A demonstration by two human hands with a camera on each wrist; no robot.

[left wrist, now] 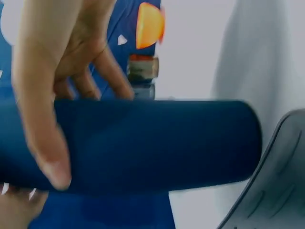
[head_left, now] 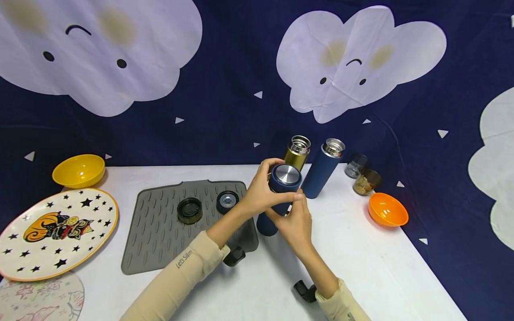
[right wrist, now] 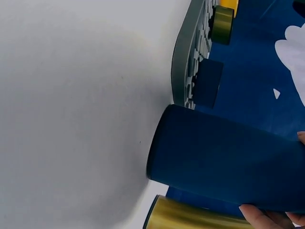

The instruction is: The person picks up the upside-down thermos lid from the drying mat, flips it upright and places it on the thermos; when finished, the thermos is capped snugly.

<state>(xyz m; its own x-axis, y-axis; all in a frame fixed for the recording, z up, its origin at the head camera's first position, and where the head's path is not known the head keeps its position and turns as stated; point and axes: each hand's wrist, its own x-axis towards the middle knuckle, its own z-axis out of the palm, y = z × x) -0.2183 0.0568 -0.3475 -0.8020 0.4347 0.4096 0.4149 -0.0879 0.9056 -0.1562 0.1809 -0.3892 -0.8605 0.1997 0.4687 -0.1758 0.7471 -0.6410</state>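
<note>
A dark blue thermos bottle (head_left: pixel 286 191) with a steel-topped lid (head_left: pixel 287 174) is between both hands at the right edge of the grey mat. My left hand (head_left: pixel 260 189) grips it near the top, fingers behind and thumb in front. Lower down, my right hand (head_left: pixel 296 220) holds the bottle's body. The left wrist view shows the thumb lying across the blue bottle (left wrist: pixel 162 145). In the right wrist view, only fingertips touch the bottle (right wrist: pixel 224 155). Whether the bottle's base rests on the table cannot be told.
Behind stand an uncapped gold bottle (head_left: pixel 296 157) and an uncapped blue bottle (head_left: pixel 322 171). The grey mat (head_left: pixel 156 236) bears a gold-rimmed lid (head_left: pixel 190 210) and a blue lid (head_left: pixel 227 202). Small glasses (head_left: pixel 366 182) and an orange bowl (head_left: pixel 387 210) are right; a yellow bowl (head_left: pixel 79 171) and plate (head_left: pixel 80 223) left.
</note>
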